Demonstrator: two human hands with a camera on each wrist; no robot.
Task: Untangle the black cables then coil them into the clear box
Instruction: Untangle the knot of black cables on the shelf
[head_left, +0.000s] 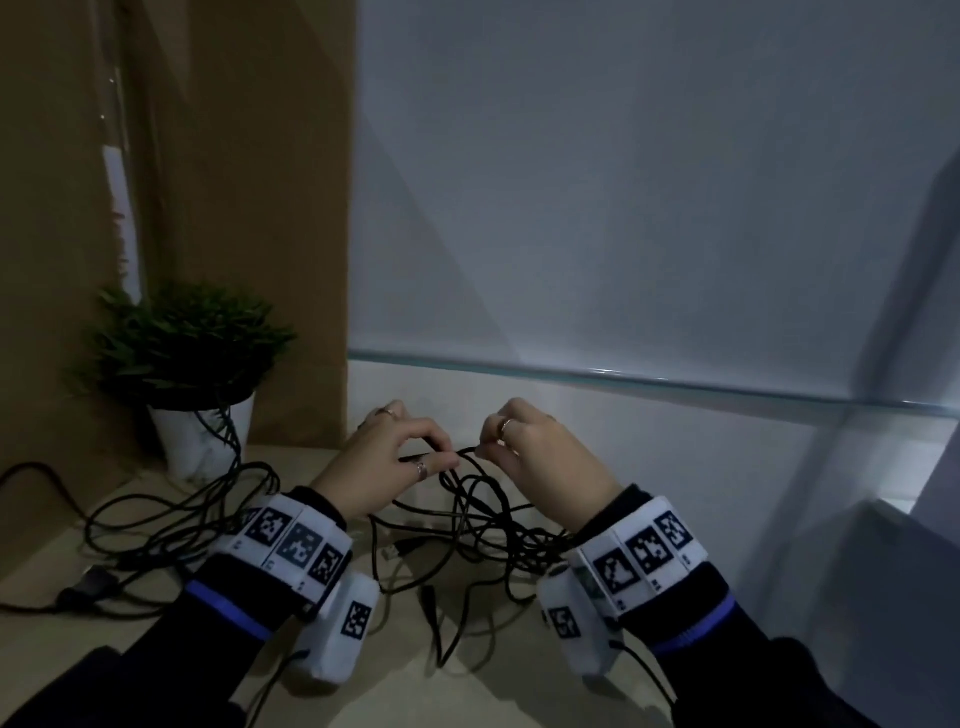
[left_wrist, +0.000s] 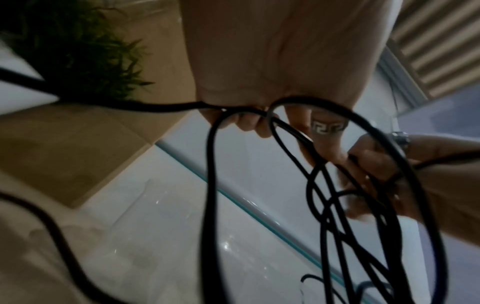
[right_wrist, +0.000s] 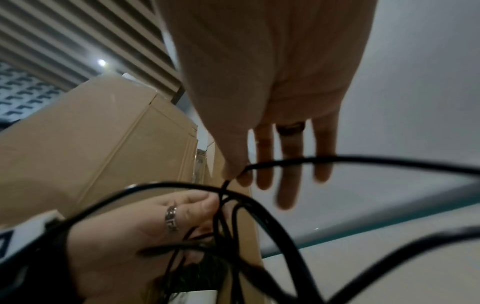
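A tangle of black cables (head_left: 483, 525) lies on the beige table (head_left: 519, 675) between my wrists, with loops trailing off to the left. My left hand (head_left: 444, 456) pinches a strand between thumb and forefinger just above the tangle. In the left wrist view its curled fingers (left_wrist: 249, 123) hold several strands. Close beside it, my right hand (head_left: 482, 448) pinches another strand (right_wrist: 337, 159) between thumb and forefinger, its other fingers straight. A clear wall with a greenish rim (head_left: 623, 375) stands behind the hands; I cannot tell whether it is the box.
A potted plant (head_left: 192, 358) in a white pot stands at the back left, with a cable draped over it. A tall cardboard box (head_left: 234, 208) rises behind it. Loose plugs (head_left: 400, 548) lie in the tangle, and a small adapter (head_left: 91, 584) sits at the far left.
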